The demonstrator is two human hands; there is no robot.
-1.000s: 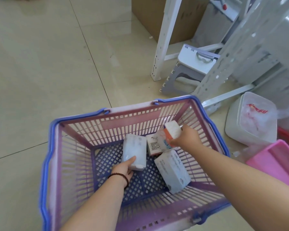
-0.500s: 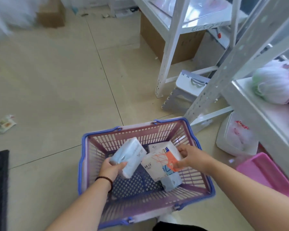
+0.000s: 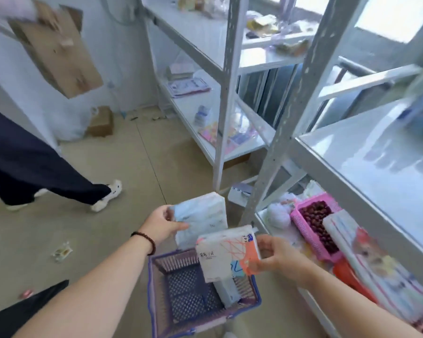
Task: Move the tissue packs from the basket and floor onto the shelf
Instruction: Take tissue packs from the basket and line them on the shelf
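My left hand (image 3: 160, 225) grips a pale blue tissue pack (image 3: 202, 217), held up above the basket. My right hand (image 3: 276, 256) holds a white tissue pack with orange lines (image 3: 224, 252) just right of it. The purple and blue basket (image 3: 156, 289) sits on the floor below both hands. One more white tissue pack (image 3: 228, 290) leans inside it at the right. The white metal shelf (image 3: 376, 167) stands to my right, its wide middle board bare near the front.
Another person's dark trouser leg and white shoe (image 3: 105, 198) are at the left, with a cardboard box (image 3: 56, 45) held above. A pink tray (image 3: 313, 223) and packaged goods (image 3: 376, 264) lie on the lower shelf board. Wrappers (image 3: 62, 251) litter the floor. A second shelf unit (image 3: 220, 93) stands behind.
Both hands have lifted their tissue packs out of the basket and up. My view has risen from the basket toward the shelves, and another person has come into view at left.
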